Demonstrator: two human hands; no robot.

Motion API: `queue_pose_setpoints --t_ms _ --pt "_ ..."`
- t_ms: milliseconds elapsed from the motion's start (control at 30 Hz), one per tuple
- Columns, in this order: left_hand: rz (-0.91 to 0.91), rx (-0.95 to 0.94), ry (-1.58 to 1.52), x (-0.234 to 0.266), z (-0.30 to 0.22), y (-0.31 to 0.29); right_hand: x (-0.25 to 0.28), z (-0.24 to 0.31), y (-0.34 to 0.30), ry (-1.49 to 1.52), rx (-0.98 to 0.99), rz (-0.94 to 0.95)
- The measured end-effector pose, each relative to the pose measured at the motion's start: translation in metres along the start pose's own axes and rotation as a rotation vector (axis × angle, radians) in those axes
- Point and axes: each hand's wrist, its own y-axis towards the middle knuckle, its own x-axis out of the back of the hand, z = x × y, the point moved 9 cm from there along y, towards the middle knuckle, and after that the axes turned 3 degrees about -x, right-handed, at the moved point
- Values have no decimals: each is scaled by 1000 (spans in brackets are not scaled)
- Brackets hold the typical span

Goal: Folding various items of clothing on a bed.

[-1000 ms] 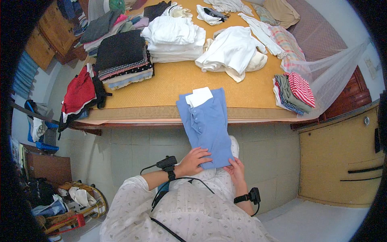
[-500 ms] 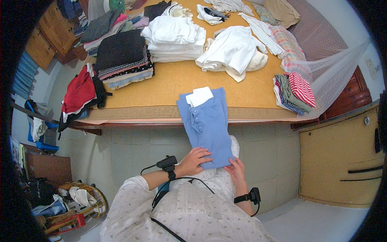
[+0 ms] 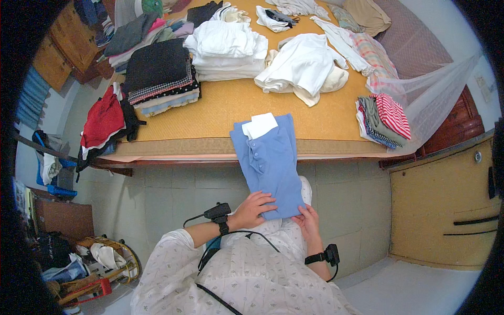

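A folded blue garment (image 3: 275, 173) with a button placket stretches from my lap to the bed's front edge. A white piece of fabric (image 3: 260, 126) shows at its far end; I cannot tell whether it belongs to it. My left hand (image 3: 253, 208) grips the near left edge, its fingers lying over the cloth and the thumb hard to see. At the near right corner, my right hand (image 3: 307, 219) pinches the cloth, with its thumb and fingers at the edge.
On the bed mat (image 3: 220, 121) stand a dark folded stack (image 3: 160, 68), a white stack (image 3: 228, 50) and a small pile topped with red stripes (image 3: 392, 115). Loose white clothes (image 3: 299, 65) lie behind. Red clothing (image 3: 102, 121) hangs over the left edge. A wooden panel (image 3: 441, 210) stands at right.
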Motion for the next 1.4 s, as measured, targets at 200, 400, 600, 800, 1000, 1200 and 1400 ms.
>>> queue_pose_setpoints --t_ms 200,400,600,800,1000,1200,1400 --pt "-11 -5 0 1 -1 1 6 -4 4 8 -3 -23" --pt "-5 3 7 2 -2 1 6 -4 4 17 -3 -16" --pt "4 12 17 1 -1 1 5 -3 4 12 -1 -14" --pt "2 5 15 1 -1 1 4 -3 3 18 -3 -13" --pt "7 -11 22 1 -2 2 5 -2 3 -3 -5 -8" --pt "65 -13 82 15 -18 23 7 -2 3 13 10 -10" --pt "194 -139 158 -4 -17 32 13 -7 8 37 11 1"
